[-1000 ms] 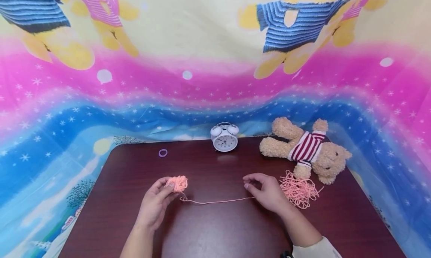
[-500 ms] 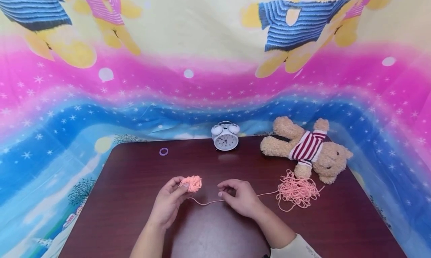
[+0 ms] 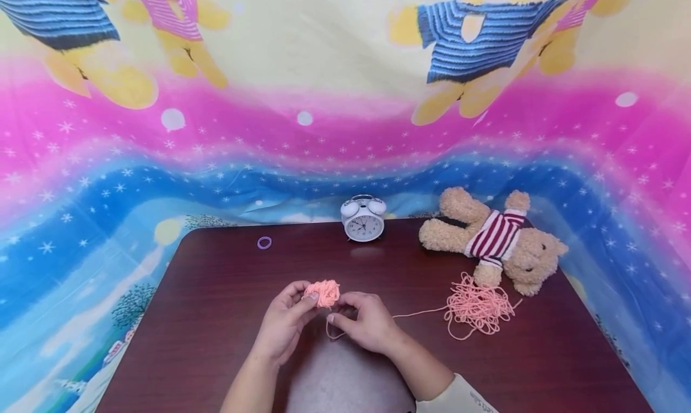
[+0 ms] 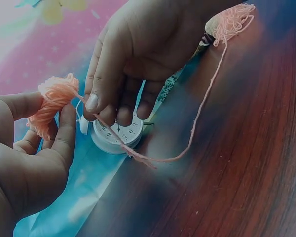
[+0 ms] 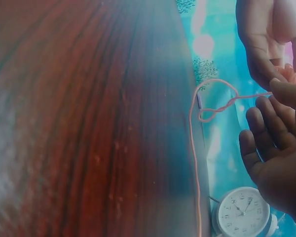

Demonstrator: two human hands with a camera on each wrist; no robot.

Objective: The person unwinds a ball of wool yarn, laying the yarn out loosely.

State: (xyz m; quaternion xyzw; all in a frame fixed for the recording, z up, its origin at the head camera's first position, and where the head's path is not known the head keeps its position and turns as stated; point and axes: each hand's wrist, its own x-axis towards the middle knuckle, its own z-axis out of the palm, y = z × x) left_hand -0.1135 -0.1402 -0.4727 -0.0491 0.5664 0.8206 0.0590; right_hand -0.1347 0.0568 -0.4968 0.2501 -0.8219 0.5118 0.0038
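A small wound bundle of peach yarn (image 3: 324, 294) is held up over the table between the thumb and fingers of my left hand (image 3: 282, 323). Just to its right, my right hand (image 3: 369, 324) pinches the yarn strand (image 4: 210, 98) between thumb and forefinger, as the left wrist view shows; its other fingers are loosely bent. From there the strand dips in a slack curve and runs to a loose tangled pile of the same yarn (image 3: 479, 306) on the right. A small twisted loop of strand (image 5: 217, 109) hangs below the right hand in the right wrist view.
A teddy bear (image 3: 493, 236) in a striped sweater lies at the back right, touching the yarn pile. A white twin-bell alarm clock (image 3: 364, 226) stands at the table's back edge. Left of it lies a purple ring (image 3: 264, 243). A printed cloth (image 3: 302, 161) hangs behind.
My right hand has moved left from beside the pile to the bundle, drawing strand out of the pile. My left hand has shifted right with the bundle.
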